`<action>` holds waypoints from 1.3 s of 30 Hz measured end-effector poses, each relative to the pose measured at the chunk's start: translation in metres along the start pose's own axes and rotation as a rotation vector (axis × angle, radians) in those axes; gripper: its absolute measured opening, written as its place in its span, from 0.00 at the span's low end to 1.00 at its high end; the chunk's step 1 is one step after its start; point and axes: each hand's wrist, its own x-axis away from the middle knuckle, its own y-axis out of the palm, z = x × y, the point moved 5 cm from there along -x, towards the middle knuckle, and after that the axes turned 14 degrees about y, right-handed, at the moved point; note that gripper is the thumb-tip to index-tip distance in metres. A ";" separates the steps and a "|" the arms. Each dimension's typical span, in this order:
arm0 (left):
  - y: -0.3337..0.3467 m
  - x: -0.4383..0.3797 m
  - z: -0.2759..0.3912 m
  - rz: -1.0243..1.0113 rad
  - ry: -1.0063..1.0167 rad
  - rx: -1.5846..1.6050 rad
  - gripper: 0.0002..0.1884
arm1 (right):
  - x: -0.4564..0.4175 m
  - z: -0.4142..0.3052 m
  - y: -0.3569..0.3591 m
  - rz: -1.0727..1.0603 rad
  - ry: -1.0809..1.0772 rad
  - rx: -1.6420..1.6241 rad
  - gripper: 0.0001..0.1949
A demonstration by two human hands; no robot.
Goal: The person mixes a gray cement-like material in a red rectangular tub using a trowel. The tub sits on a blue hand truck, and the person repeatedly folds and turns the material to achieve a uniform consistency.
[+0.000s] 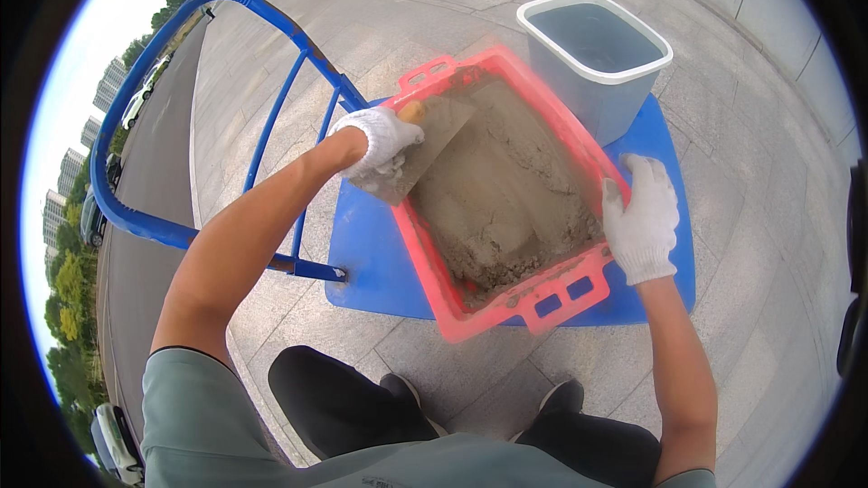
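My left hand [380, 142], in a white knit glove, grips the wooden handle of a flat plastering trowel [444, 135]. The trowel's broad metal blade lies over the left side of a red plastic tub [468, 327]. Wet grey mortar [502, 183] fills much of this tub, smoothed in the middle and crumbly toward the near end. On the tub's right wall rests my gloved right hand [641, 220], its thumb at the rim and its fingers outside. The fingers' undersides are hidden.
Beneath the tub is a blue platform trolley [373, 237], with its tubular handle [103, 176] rising at the left. A grey bucket [576, 98] of water, white-rimmed, stands behind the tub at the right. Stone paving [732, 230] surrounds the trolley; a road [152, 217] with parked cars runs at left.
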 end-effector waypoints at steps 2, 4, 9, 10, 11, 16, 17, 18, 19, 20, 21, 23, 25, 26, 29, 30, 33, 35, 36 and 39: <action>0.022 0.019 -0.009 0.107 -0.007 0.488 0.20 | 0.005 -0.035 -0.007 -0.274 -0.052 -0.259 0.15; 0.060 0.033 0.003 0.131 -0.017 0.897 0.19 | 0.011 -0.072 0.002 -0.583 0.031 -0.385 0.16; 0.163 0.067 0.071 0.290 -0.078 1.329 0.25 | 0.013 -0.124 0.046 -1.013 0.176 -0.299 0.32; 0.169 0.070 0.081 0.182 0.040 1.238 0.26 | 0.014 -0.123 0.054 -1.032 0.211 -0.172 0.31; 0.168 0.078 0.088 0.239 0.116 1.071 0.28 | 0.014 -0.119 0.058 -1.047 0.235 -0.044 0.31; 0.153 0.141 0.103 0.122 0.386 0.755 0.34 | 0.019 -0.113 0.043 -1.119 0.587 -0.510 0.14; 0.143 0.156 0.092 0.198 0.469 0.753 0.28 | 0.017 -0.115 0.034 -1.100 0.573 -0.501 0.14; 0.136 0.169 0.078 0.263 0.527 0.769 0.22 | 0.014 -0.115 0.022 -1.097 0.568 -0.456 0.15; 0.131 0.182 0.052 0.438 0.413 0.892 0.12 | 0.011 -0.115 0.010 -1.091 0.560 -0.413 0.16; 0.126 0.185 0.022 0.596 0.273 0.895 0.11 | 0.006 -0.115 0.000 -1.075 0.497 -0.261 0.17; 0.123 0.180 -0.007 0.748 0.142 0.933 0.12 | 0.004 -0.115 -0.009 -1.096 0.450 -0.140 0.17; 0.123 0.159 -0.051 0.922 -0.123 0.742 0.23 | 0.003 -0.116 -0.024 -1.093 0.302 0.015 0.17; 0.151 0.126 -0.073 0.691 -0.317 0.973 0.32 | 0.006 -0.116 -0.025 -1.053 0.223 0.210 0.19; 0.162 0.118 -0.070 0.659 -0.253 0.955 0.34 | 0.009 -0.121 -0.014 -1.031 0.171 0.287 0.20; 0.200 0.095 -0.053 0.537 -0.219 1.007 0.35 | 0.023 -0.141 0.041 -1.073 0.230 0.265 0.23; 0.207 0.092 -0.051 0.588 -0.225 1.043 0.33 | 0.027 -0.150 0.074 -1.114 0.383 0.193 0.23; 0.224 0.086 -0.044 0.601 -0.197 1.186 0.33 | 0.025 -0.176 0.159 -1.017 0.532 -0.274 0.20; 0.228 0.083 -0.046 0.608 -0.183 1.245 0.33 | 0.026 -0.168 0.192 -1.038 0.816 -0.539 0.19; 0.228 0.083 -0.047 0.639 -0.176 1.251 0.33 | 0.025 -0.159 0.197 -0.998 0.910 -0.609 0.18; 0.227 0.083 -0.050 0.629 -0.175 1.202 0.33 | 0.026 -0.140 0.193 -1.087 0.988 -0.908 0.18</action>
